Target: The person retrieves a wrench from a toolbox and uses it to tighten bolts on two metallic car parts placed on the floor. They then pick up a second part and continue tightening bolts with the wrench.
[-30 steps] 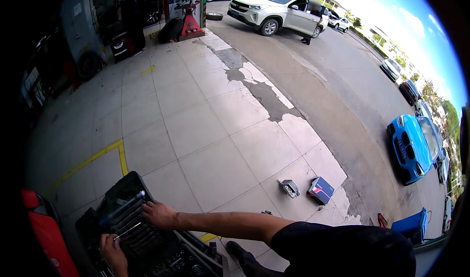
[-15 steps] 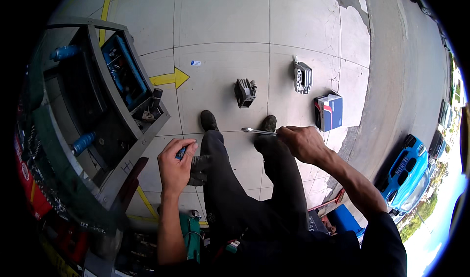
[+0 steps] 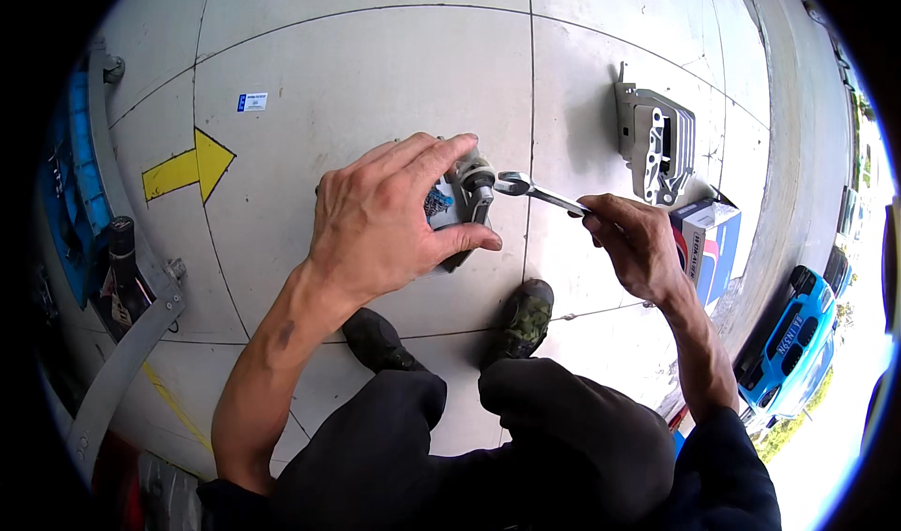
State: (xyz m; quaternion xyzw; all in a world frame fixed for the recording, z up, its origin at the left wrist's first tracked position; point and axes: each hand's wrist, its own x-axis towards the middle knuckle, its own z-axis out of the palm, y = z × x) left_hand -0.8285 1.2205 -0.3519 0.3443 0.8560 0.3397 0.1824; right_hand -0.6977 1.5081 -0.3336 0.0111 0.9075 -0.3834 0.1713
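Both hands have moved forward and met at the part [image 3: 480, 182], which half a second ago lay untouched on the tiles; the cart [image 3: 129, 369] has slid to the left edge as the view shifted.

At the left edge the cart carries a blue tray [image 3: 83, 160]; dark shapes lie in it, too dim to name. A black cylinder [image 3: 124, 254] stands just beside the tray, by the cart's grey frame. Right of centre sits a box [image 3: 710, 254], blue and white with a red stripe; what is inside cannot be seen.

Near the centre of the frame is the part, grey metal and angular, with a dark, rounded end facing right and an arm slanting below that end. Much of it is hidden by the left hand [image 3: 380, 214], whose fingers arch over its upper side while the thumb reaches across its lower side; fingertips and thumb stand apart with the part between them, and I cannot tell how firmly they press. Something blue [image 3: 436, 201] shows under that palm, mostly covered.

The right hand [image 3: 631, 240] has its fingers clamped on the wrench [image 3: 554, 199], a shiny steel tool pointing left. Its head is right beside the rounded end; contact is unclear. Upper right, a ribbed silver bracket [image 3: 652, 151] lies on the floor [image 3: 375, 61] near the box.
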